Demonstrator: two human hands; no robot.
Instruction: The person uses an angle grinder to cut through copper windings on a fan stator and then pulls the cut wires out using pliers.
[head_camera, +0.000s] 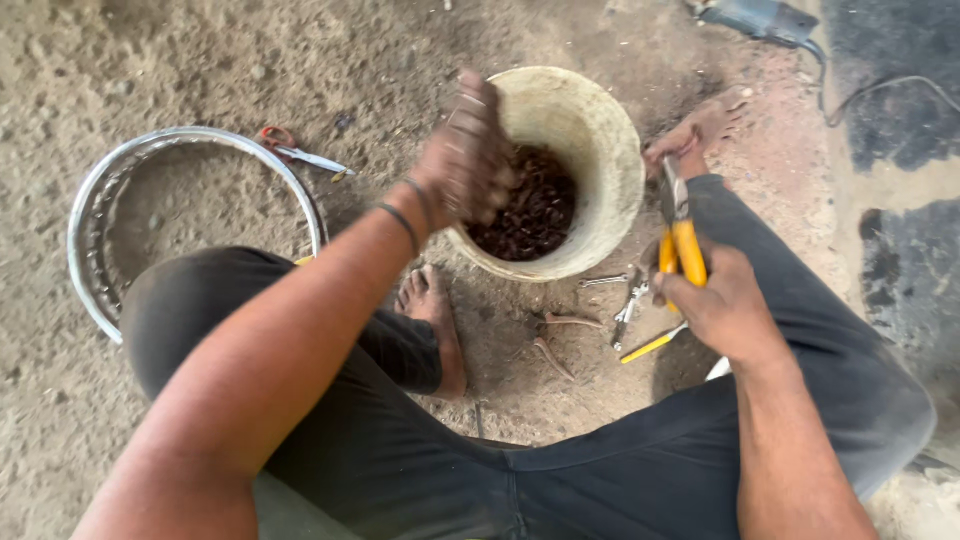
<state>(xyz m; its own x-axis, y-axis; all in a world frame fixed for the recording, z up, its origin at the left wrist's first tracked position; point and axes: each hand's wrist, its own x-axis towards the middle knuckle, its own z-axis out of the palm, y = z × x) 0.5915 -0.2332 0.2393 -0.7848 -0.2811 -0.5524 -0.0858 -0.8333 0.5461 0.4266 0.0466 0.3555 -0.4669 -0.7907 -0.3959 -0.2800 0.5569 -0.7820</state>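
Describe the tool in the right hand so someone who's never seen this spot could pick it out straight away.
Start at the pale round bucket of dark rusty bits on the dirt floor. Just to its right, the right hand grips a pair of pliers pointing up toward the bucket's rim. Bright yellow handles and being held off the ground set it apart from the loose tools lying below.

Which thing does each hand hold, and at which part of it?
The right hand holds pliers by the yellow handles. The left hand, blurred over the bucket, cannot be told.

Dark trousers (600, 480), black wrist bands (405, 222), barefoot.
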